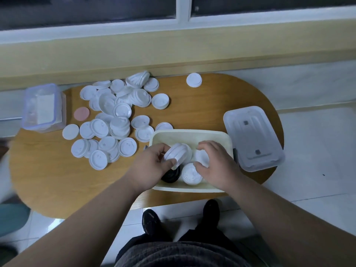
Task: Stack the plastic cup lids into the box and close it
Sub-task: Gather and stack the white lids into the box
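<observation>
My left hand (152,166) grips stack of white round plastic lids (178,154) over cream rectangular plastic box (192,132), near edge of oval wooden table (57,180); my right hand (215,166) clutches other white lid stack (202,158) inside.

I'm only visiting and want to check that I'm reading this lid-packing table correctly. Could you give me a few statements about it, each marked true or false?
1. The left hand holds a stack of white lids over the box. True.
2. The box is already closed. False: its clear cover lies on the table, right of the box.
3. Every lid is packed. False: a loose pile is on the table, left of the box.
4. A dark lid sits in the box. True.
5. Only one hand is in the box. False: the right hand is in there too, fingers curled on other white lids.
</observation>
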